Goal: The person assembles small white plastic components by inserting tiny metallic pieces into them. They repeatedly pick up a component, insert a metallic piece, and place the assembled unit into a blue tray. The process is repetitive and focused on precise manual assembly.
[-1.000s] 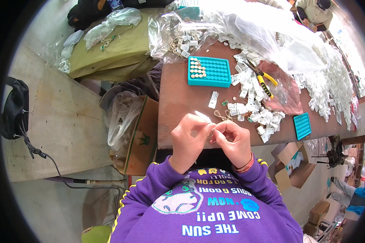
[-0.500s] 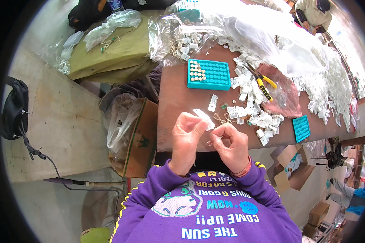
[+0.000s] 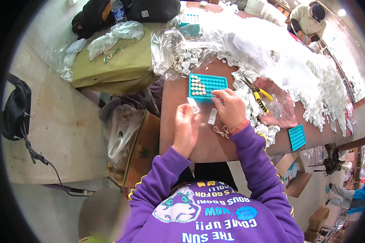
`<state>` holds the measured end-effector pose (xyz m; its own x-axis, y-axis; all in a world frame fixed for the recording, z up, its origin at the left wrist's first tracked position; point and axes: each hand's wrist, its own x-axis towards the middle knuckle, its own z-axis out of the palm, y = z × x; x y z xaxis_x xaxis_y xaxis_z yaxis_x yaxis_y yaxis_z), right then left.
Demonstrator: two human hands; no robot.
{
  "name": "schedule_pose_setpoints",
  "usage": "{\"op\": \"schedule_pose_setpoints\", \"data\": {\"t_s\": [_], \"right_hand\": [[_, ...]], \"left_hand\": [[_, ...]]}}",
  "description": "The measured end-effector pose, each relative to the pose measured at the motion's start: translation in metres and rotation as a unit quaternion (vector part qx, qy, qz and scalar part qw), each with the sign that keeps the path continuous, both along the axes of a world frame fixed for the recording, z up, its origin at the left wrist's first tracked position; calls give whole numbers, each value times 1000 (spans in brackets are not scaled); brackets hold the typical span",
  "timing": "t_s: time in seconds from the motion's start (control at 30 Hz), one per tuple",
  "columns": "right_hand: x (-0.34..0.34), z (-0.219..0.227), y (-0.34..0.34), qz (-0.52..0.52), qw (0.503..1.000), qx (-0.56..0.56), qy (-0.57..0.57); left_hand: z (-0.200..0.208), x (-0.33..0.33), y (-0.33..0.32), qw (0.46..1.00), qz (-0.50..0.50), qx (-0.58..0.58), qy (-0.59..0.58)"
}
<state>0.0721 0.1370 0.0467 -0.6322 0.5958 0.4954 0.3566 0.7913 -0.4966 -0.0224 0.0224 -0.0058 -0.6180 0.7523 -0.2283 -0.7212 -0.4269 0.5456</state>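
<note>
My left hand [image 3: 185, 127] pinches a small white plastic case [image 3: 193, 105] between thumb and fingertips, above the table's near part. My right hand [image 3: 231, 108] reaches to the near right corner of a teal tray [image 3: 209, 98]. Its thumb and forefinger are drawn together at the tray's edge, and whatever lies between them is too small to make out. Round pale button-like discs [image 3: 196, 85] fill several of the tray's left pockets. Between my hands lies another white plastic case [image 3: 212, 116], with a loop of thin beige cord [image 3: 221, 131] below my right hand.
Yellow-handled pliers [image 3: 260, 99] lie among heaped white cases on the brown table [image 3: 178, 139]. A second teal tray [image 3: 297, 137] lies at the right edge. Clear plastic bags [image 3: 166, 50] stand behind. A cardboard box [image 3: 144, 141] is at the left. Another person [image 3: 308, 22] works far right.
My right hand has moved forward from beside my left hand to the teal tray. My left hand has shifted slightly forward, still pinching the white case. The two hands are now apart.
</note>
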Motion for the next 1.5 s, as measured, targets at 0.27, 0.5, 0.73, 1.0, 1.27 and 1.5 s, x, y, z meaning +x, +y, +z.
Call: {"op": "schedule_pose_setpoints", "data": {"t_s": [0.27,0.5,0.73,1.0,1.27,1.5], "right_hand": [[-40,-22,22,-32,997,9,-75],[-38,-22,23,-25,996,-41,-69],[-45,-22,44,12,998,-63,28],[-66,-34,68,70,993,57,-73],[-57,-9,55,69,996,-22,-52],[-12,17,-6,197,974,-97,49]], "left_hand": [[-4,-7,-2,999,-35,30,-10],[-6,-7,2,997,-15,60,-54],[-17,-11,1,989,-37,130,-54],[-17,-13,-2,992,-49,116,-29],[-15,-14,-3,990,-70,118,-39],[-11,-10,-4,994,-62,87,-8]]}}
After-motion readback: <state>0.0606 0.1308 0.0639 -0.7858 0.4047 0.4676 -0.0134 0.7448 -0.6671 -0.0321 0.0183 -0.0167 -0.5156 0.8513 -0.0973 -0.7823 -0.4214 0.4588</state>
